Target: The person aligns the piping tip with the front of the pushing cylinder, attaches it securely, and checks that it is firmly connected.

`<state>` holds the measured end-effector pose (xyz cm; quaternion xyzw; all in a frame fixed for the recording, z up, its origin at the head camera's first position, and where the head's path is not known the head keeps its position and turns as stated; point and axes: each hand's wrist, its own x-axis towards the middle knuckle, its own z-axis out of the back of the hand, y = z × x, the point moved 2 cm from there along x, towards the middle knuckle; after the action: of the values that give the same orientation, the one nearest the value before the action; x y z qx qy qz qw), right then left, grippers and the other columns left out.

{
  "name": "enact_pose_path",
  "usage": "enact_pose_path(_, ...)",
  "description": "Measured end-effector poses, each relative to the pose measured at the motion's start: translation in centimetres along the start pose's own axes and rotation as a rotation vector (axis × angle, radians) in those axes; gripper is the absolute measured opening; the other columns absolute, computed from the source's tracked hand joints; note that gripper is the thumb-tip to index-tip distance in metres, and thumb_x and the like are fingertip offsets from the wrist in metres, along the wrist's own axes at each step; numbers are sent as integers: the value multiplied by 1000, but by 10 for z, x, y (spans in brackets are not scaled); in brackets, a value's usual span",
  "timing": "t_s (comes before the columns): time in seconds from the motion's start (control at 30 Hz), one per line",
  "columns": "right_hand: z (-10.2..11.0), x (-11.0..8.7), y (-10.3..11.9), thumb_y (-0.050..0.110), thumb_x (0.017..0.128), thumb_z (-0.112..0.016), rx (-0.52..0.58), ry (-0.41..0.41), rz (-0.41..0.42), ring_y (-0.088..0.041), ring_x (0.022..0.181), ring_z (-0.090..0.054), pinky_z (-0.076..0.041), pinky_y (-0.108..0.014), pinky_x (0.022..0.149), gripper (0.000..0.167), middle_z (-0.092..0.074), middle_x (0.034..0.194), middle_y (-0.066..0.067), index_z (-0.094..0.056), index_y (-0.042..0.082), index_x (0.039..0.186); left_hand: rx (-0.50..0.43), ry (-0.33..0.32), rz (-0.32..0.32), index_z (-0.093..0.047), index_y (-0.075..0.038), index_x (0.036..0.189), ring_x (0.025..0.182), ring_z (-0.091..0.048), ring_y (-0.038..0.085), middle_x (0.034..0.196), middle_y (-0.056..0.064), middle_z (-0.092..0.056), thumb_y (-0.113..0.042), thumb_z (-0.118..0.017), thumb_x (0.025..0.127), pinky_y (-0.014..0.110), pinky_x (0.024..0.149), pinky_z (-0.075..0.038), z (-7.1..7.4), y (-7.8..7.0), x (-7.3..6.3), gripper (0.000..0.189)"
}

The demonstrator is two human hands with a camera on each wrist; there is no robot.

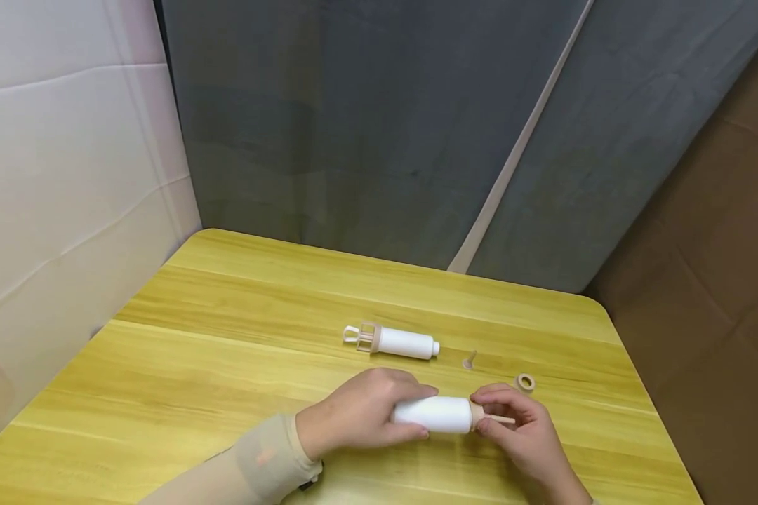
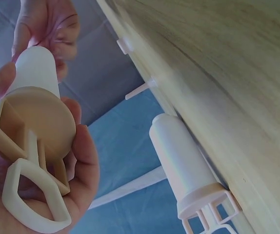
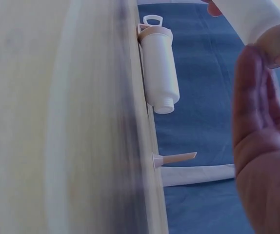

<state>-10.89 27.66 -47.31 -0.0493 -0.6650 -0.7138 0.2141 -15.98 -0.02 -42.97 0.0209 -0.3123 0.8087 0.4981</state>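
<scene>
A white syringe with a thick barrel [image 1: 442, 415] is held level above the table between both hands. My left hand [image 1: 360, 410] grips the barrel, fingers on the far side and thumb on the near side. Seen from the left wrist, its beige flange [image 2: 47, 114] and white loop handle [image 2: 37, 224] lie over the palm. At the other end, my right hand [image 1: 530, 435] pinches the beige collar [image 3: 274, 41] between thumb and fingers. From that collar a slim beige nozzle [image 1: 502, 420] sticks out to the right.
Behind the hands, a second white syringe [image 1: 406, 343] with a beige flange lies on the wooden table [image 1: 227, 372]. To its right stand a loose nozzle [image 1: 469, 362] and a beige ring [image 1: 526, 382]. Grey cloth [image 1: 354, 140] hangs beyond the table's far edge.
</scene>
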Motion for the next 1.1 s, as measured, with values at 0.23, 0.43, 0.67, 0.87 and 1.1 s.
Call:
enact_pose_path(0.23,-1,-2,1,-22,86,-75,-3,24,30,-18,111,-71,-63,-40,83,38,-68,123,-11,-73,-6,121,-15,-18,6,-76,-10,131,107,-69,7,120,0,-77,-33,-84,93,22,92,-54,1,1,1,45)
enact_pose_path(0.43,0,-2,1,-24,82,-77,-34,12,45,-17,110,-72,-63,-40,83,40,-68,121,-10,-74,-2,116,1,-7,0,-76,-9,132,109,-69,7,121,0,-77,-34,-82,95,22,93,-54,0,1,1,45)
enact_pose_path(0.67,-1,-2,3,-22,88,-73,12,-3,4,-16,102,-74,-64,-36,78,37,-74,117,-6,-74,-4,120,6,-10,-12,-76,-10,132,109,-69,6,122,0,-77,-34,-85,93,22,93,-54,2,0,0,47)
enact_pose_path(0.87,-3,-1,2,-10,98,-68,-13,34,-155,-15,77,-74,-64,-36,66,14,-77,98,-5,-73,-7,111,14,3,-9,-76,-10,132,108,-69,6,120,0,-77,-33,-88,90,21,93,-54,1,2,-1,49)
enact_pose_path(1.1,-4,1,1,-4,105,-61,-42,66,-215,-14,69,-71,-63,-37,62,14,-75,86,-3,-73,-5,100,3,2,-17,-77,-10,131,105,-69,5,119,1,-77,-32,-89,89,20,92,-54,-2,2,-1,49)
